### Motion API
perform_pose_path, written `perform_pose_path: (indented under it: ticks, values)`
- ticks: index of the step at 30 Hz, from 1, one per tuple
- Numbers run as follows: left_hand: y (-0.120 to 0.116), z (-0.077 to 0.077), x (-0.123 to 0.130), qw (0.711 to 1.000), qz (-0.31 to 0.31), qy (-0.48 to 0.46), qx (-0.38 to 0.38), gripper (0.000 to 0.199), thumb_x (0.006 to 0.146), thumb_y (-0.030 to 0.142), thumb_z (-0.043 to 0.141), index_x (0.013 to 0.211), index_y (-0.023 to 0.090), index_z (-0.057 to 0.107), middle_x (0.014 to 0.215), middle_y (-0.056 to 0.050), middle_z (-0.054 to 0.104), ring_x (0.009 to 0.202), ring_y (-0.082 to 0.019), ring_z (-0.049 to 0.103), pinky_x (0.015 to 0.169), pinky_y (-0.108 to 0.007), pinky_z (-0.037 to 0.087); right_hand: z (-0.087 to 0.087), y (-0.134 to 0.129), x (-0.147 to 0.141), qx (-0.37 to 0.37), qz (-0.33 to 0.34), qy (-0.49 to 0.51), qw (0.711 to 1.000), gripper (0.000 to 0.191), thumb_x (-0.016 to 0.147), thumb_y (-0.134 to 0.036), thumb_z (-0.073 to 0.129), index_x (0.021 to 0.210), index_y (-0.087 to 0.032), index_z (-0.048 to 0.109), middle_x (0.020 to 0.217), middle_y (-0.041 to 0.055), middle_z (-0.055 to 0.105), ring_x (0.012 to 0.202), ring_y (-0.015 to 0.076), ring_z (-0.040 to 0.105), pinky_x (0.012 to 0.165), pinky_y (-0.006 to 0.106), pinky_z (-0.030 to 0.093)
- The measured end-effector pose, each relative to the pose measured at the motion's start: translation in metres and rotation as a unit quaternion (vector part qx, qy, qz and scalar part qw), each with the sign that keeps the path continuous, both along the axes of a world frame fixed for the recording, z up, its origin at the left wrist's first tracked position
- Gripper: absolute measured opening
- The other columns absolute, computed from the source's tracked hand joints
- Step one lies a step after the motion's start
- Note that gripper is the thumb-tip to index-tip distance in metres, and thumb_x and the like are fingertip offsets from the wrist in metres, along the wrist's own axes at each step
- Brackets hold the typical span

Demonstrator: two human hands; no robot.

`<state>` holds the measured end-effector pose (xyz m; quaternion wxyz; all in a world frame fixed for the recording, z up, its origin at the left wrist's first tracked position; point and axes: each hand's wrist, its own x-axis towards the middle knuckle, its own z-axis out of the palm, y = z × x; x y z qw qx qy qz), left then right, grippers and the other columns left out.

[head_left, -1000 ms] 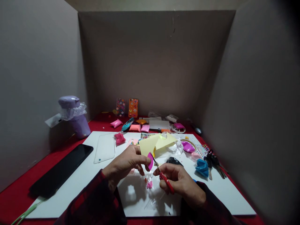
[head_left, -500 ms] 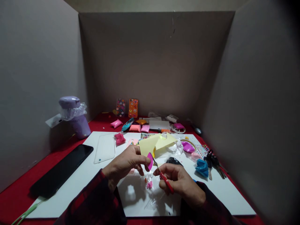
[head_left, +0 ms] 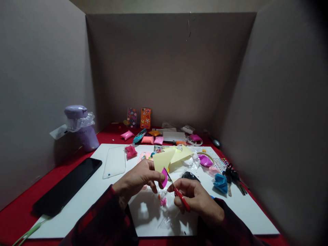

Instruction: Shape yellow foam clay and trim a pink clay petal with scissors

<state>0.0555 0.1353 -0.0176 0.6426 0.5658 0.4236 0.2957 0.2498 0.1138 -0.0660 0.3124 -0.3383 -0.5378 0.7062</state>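
Observation:
My left hand [head_left: 143,177] pinches a small magenta piece with a curved edge [head_left: 164,177] between thumb and fingers. In my right hand [head_left: 198,198] are small scissors with red handles [head_left: 182,200], fingers wrapped round the grips. The scissor blades point up and left and lie against the right edge of the magenta piece. Just behind the left fingers stands a folded pale yellow paper [head_left: 163,160]; whether the hand touches it I cannot tell. Below the hands, a crumpled clear wrapper [head_left: 166,212] and a small pink lump [head_left: 163,201] lie on the white board [head_left: 84,208].
A black phone [head_left: 68,186] and a clear phone case [head_left: 114,162] lie at the left, near a purple bottle [head_left: 87,135]. Keys [head_left: 234,179] and a blue packet [head_left: 220,184] lie at the right. Two decorated phone cases, one orange [head_left: 146,118], stand at the back.
The scissor blades look closer together against the magenta piece. Both hands stay almost in place.

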Motion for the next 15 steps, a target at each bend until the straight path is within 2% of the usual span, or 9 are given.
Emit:
perform_pose_path:
  ticks: [9,15]
  values:
    - [-0.0014,0.0006,-0.0004,1.000,-0.011,0.007,0.006,0.014,0.063,0.020,0.062,0.072,0.010,0.066,0.066,-0.004,0.062,0.053,-0.009,0.054,0.046,-0.016,0.044,0.0038,-0.0003,-0.0006,-0.001,-0.005,-0.007,1.000,0.040,0.058,-0.033,0.078,0.085,-0.010,0.060,0.052,-0.0035,0.051,0.044,0.0051,0.041,0.047,0.017,0.032]
    - [-0.0005,-0.0018,-0.0013,1.000,-0.010,0.007,0.010,0.016,0.063,0.019,0.062,0.076,0.010,0.065,0.067,-0.004,0.061,0.056,-0.010,0.055,0.046,-0.016,0.044,-0.0007,0.0001,0.0011,0.013,-0.012,-0.008,1.000,0.036,0.061,-0.030,0.076,0.087,-0.010,0.061,0.051,-0.0043,0.049,0.044,0.0043,0.040,0.046,0.016,0.031]
